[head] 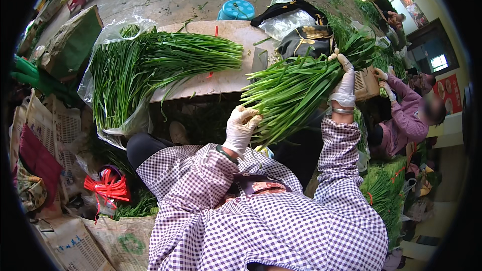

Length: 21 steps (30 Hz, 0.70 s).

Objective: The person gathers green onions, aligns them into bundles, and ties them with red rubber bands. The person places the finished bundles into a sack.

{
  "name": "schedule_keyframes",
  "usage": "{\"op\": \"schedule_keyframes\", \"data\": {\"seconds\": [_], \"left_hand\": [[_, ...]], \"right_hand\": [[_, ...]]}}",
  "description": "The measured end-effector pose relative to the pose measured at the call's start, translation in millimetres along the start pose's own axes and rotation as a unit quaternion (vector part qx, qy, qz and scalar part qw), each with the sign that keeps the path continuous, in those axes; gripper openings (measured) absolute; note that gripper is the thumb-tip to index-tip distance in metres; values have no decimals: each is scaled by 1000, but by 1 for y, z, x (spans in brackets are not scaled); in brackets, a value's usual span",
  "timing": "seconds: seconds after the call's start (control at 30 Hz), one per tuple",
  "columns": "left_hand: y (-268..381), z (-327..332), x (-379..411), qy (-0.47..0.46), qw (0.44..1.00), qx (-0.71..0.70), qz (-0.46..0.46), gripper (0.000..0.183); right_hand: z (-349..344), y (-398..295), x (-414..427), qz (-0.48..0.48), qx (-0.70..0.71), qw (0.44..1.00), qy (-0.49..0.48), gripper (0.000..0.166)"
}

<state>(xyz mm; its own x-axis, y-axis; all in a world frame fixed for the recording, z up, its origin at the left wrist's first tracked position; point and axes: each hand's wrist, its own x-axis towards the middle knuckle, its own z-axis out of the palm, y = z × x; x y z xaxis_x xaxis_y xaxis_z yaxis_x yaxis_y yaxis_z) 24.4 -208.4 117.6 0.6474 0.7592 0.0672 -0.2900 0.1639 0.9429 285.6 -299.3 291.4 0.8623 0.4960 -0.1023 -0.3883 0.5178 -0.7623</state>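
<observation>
A large bunch of green garlic chives (290, 94) lies across my right hand (343, 79), which is gloved and grips it near the leafy end. My left hand (243, 126), also gloved, is at the pale cut ends, with thumb and fingers bent against some stalks; whether it holds any is hard to tell. On the board (188, 86) to the left lies another pile of chives (199, 51), a red tie strip (216, 31) showing beside it. More chives (116, 82) fill a clear plastic bag (88, 79). A flat metal blade (260, 60) rests on the board, partly behind the held bunch.
A blue plastic stool (236, 9) stands beyond the board, near a black patterned cloth (307, 41). Red tie strips (109, 188) hang at lower left by woven sacks (124, 237). At right, a co-worker (404, 116) in pink sits near a crate (367, 84) and stacked chives (386, 192).
</observation>
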Motion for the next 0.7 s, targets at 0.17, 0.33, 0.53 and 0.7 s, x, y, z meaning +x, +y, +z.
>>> {"op": "schedule_keyframes", "data": {"seconds": [0.17, 0.33, 0.53, 0.7], "left_hand": [[-8, -73, 3, -118, 923, 362, 64, 11], [0, -89, -3, -233, 803, 530, -143, 37], [-1, -41, 2, -200, 922, -158, -290, 55], [-22, -40, -9, -132, 865, -239, -420, 39]], "right_hand": [[-24, -28, 11, -28, -15, 999, -6, 22], [-27, -39, 6, -58, -15, 998, 21, 17], [-55, -19, 25, -6, -9, 999, 48, 21], [-62, -17, 27, -19, -18, 999, 41, 24]]}}
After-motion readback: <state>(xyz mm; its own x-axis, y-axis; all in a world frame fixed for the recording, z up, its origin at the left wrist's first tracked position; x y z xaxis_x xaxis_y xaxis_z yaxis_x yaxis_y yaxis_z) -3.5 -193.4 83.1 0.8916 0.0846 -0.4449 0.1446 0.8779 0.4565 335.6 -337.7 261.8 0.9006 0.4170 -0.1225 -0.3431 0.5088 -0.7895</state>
